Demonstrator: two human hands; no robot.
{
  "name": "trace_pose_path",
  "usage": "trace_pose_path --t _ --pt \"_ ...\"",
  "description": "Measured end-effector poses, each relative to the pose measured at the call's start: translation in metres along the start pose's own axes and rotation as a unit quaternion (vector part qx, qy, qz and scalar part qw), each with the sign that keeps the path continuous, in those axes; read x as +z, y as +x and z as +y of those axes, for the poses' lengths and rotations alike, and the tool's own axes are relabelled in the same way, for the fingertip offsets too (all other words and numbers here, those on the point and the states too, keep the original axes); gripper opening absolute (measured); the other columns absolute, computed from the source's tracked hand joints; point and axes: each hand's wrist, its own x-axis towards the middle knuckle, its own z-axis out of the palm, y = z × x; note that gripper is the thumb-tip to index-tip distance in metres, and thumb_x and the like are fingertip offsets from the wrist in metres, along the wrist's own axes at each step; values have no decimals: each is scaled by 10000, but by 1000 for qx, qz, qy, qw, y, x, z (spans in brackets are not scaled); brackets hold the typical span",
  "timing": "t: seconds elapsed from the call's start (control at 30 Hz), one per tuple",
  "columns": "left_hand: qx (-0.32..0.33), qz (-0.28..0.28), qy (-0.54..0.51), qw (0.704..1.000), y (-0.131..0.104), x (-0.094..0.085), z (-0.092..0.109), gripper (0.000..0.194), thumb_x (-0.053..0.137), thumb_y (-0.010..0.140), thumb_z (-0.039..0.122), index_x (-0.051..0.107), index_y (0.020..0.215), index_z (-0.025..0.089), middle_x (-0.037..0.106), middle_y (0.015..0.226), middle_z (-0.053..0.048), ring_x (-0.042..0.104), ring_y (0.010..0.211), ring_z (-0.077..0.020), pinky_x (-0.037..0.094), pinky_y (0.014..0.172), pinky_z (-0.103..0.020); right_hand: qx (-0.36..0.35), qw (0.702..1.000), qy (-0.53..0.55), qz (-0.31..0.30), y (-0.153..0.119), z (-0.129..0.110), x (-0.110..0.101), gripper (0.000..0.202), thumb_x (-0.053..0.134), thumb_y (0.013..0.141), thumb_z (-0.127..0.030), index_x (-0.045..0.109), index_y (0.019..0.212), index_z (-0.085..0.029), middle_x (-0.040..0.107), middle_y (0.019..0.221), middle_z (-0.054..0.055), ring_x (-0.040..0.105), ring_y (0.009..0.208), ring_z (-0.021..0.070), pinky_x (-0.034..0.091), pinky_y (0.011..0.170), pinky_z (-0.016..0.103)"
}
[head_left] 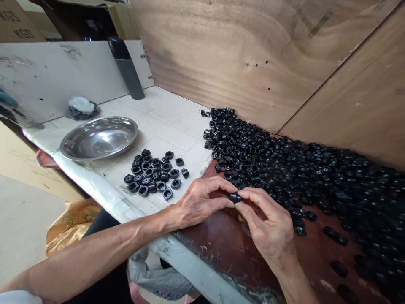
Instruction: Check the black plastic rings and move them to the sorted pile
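Between the fingertips of both hands is a small black plastic cap-like part [235, 197], held just above the reddish-brown board [218, 236]. My left hand [202, 200] pinches it from the left with thumb and forefinger. From the right, my right hand [268, 221] grips the same part with thumb and fingers. The fingertips cover most of its ends. To the left of my left hand, a small group of similar black ring-shaped caps [155, 173] lies on white tiles. A large heap of the same black parts [284, 169] spreads beyond and to the right of my hands.
A shallow steel bowl [101, 137] stands on the tiles at left. Behind it are a dark bottle [129, 71] and a wrapped bundle [82, 106]. A plywood wall [237, 55] bounds the back, and a white board [63, 78] the left. Bags hang below the table edge.
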Motion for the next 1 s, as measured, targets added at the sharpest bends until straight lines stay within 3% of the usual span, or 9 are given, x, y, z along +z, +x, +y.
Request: trace_pose_path --t 0.1,0.17,0.33,0.47,0.53,0.63,0.77,0.93,1.0 --pt "-104 -10 -88 991 1 0 2 265 821 793 191 755 1044 138 782 1029 -79 751 922 -210 620 886 -339 -90 996 -23 -18 3 1 -2 161 631 968 -197 735 1067 -269 732 1101 39 708 1025 196 569 901 307" --pt "-118 -12 -113 987 2 1 1 270 817 797 201 747 1048 131 780 1035 -80 752 909 -205 622 873 -336 -96 995 -28 -18 4 4 -2 157 631 974 -207 731 1081 -266 732 1101 48 708 1016 198 569 889 310" --pt "34 -1 3 999 2 2 -7 222 781 845 195 741 1057 140 758 1074 -99 728 988 -205 598 919 -339 1 999 -54 -4 -1 12 3 185 643 975 -393 732 1015 -235 755 858 44 715 758 190 550 650 263" --pt "118 -20 81 990 3 3 -11 229 766 864 184 731 1087 146 750 1053 -97 713 998 -199 587 920 -332 16 992 -120 -22 -2 8 4 418 511 1034 -448 682 728 -221 668 620 16 625 583 153 459 580 251" --pt "105 -17 66 992 3 4 -11 240 771 862 187 729 1095 151 740 1051 -92 713 988 -197 591 913 -332 11 991 -130 -9 0 3 4 415 464 1049 -449 716 812 -220 687 648 20 633 592 158 460 590 254" --pt "60 6 3 998 3 5 -9 235 771 863 198 730 1090 151 718 1074 -92 722 968 -198 608 881 -329 7 996 -91 -19 2 -1 3 347 475 1040 -435 732 1116 -214 722 696 20 661 603 178 494 608 262" --pt "56 13 16 998 3 5 -7 220 768 858 179 737 1075 151 720 1057 -86 716 970 -195 600 901 -331 4 995 -99 -25 2 -2 2 381 547 1004 -448 730 755 -224 652 564 14 599 517 157 469 546 247" --pt "67 23 26 997 2 2 -7 204 752 866 163 731 1068 149 719 1052 -87 715 951 -185 602 882 -321 25 998 -62 -5 1 -4 1 322 595 956 -495 760 1012 -225 713 675 18 654 572 160 509 544 229" --pt "72 10 38 997 2 2 -6 217 753 858 145 734 1074 147 724 1048 -90 715 973 -194 597 918 -340 45 997 -63 -11 1 -4 0 319 579 968 -494 757 907 -236 694 636 13 636 537 152 489 506 220"
